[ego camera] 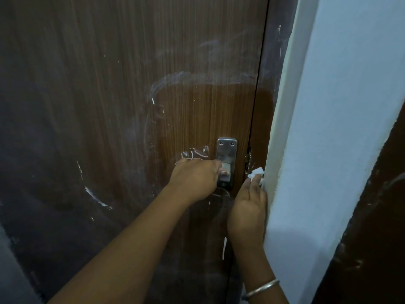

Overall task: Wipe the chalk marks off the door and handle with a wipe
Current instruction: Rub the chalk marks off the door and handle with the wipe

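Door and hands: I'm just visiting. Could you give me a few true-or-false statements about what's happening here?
1. The left hand grips the metal door handle. True.
2. The wipe is in the left hand. False: the right hand holds it, near the door's edge.
3. The door is free of chalk. False: chalk marks show beside the handle and elsewhere.
4. A bangle sits on the right wrist. True.

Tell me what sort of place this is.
Likely an indoor doorway in a home: a brown wood-grain door with a metal handle plate, next to a pale painted wall.
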`<state>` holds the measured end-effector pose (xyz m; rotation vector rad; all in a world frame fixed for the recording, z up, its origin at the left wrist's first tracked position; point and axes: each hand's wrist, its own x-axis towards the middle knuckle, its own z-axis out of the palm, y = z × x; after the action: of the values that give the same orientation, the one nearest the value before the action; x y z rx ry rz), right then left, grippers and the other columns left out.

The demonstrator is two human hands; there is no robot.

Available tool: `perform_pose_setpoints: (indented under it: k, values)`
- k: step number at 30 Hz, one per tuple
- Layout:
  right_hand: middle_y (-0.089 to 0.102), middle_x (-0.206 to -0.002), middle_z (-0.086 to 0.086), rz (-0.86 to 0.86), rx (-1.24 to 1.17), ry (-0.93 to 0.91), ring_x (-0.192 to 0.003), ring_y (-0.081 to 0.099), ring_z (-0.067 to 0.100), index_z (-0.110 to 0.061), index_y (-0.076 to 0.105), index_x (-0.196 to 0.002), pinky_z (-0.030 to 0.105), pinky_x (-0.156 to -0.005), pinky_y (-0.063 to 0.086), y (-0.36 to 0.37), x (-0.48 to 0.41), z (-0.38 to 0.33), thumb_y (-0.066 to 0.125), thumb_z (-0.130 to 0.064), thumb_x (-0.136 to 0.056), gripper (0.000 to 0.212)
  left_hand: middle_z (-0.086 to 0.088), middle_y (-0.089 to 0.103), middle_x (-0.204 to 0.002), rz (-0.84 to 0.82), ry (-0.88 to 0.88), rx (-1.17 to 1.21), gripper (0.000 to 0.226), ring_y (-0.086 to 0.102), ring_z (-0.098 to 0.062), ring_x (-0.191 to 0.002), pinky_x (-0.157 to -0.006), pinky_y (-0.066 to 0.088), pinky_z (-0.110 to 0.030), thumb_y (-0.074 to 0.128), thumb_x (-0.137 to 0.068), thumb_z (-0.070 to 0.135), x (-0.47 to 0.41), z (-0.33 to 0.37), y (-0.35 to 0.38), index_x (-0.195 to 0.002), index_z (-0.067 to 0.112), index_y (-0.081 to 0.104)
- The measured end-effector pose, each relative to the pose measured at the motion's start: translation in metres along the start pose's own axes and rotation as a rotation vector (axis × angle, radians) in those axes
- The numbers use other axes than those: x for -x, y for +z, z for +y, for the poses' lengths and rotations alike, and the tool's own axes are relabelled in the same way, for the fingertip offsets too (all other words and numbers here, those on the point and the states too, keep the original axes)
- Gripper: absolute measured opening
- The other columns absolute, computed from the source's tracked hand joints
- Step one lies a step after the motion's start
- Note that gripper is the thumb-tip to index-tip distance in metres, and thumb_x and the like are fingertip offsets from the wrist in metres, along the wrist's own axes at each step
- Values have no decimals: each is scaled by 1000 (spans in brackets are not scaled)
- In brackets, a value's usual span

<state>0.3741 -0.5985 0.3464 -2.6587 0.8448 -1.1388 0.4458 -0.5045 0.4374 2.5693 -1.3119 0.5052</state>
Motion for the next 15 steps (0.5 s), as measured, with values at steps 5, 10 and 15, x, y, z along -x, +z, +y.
perform_pose_setpoints:
  k: [5,10,15]
  values:
    - [42,-135,34,139,-31,-63,-112,54,47,15,46,-126,52,-92,46,-7,-22,0,77,12,-60,73,4,50,-77,13,2,2,16,48,-16,-75,-82,36,-41,35,-97,34,-1,-2,3,-96,25,49]
    - [49,-128,34,36,-37,-65,-106,58,47,17,53,-119,51,-84,50,6,9,8,82,7,-57,69,6,53,-76,38,-6,18,18,49,-15,-74,-76,29,-36,32,-97,37,-2,-3,5,-91,29,48]
    - [49,-129,33,58,-83,-64,-111,56,46,16,51,-121,51,-87,48,13,16,12,78,8,-62,65,6,51,-76,31,-8,27,11,49,-15,-75,-79,33,-39,36,-96,35,-2,-4,6,-87,32,40]
